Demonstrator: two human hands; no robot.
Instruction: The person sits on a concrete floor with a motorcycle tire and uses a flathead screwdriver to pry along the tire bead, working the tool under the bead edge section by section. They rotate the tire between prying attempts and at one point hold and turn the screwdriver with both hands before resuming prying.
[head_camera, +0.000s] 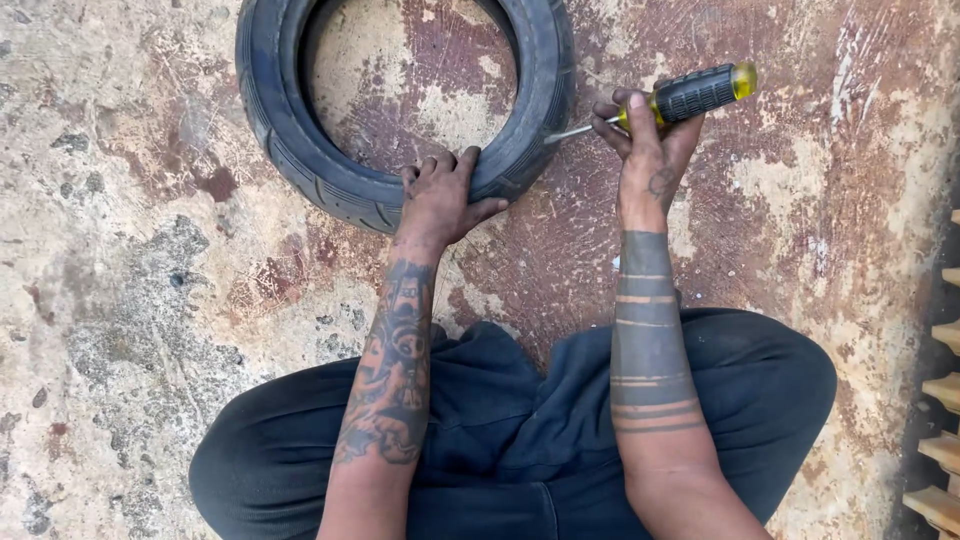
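1. A small black tyre (300, 130) is seen lying flat on a stained, worn concrete floor (130, 300), just ahead of a person crouched in dark trousers (500, 440); only its near half falls within the head view.
2. The tyre's near rim is pressed down by the left hand (440, 195), fingers curled over the rubber and thumb spread on the floor side.
3. A screwdriver (665, 103) with a black and yellow handle is gripped firmly in the right hand (650, 140), just to the right of the tyre.
4. The tool's long axis is laid nearly level, tilted slightly, with the metal shaft pointed left and its tip held at the tyre's right sidewall; whether it has gone into the rubber cannot be told.
5. Both hands are kept close to the tyre, the left resting on it and the right reaching it only through the tool.
6. Pale wooden slats (945, 400) are glimpsed well to the right of the tyre, at the frame's edge.
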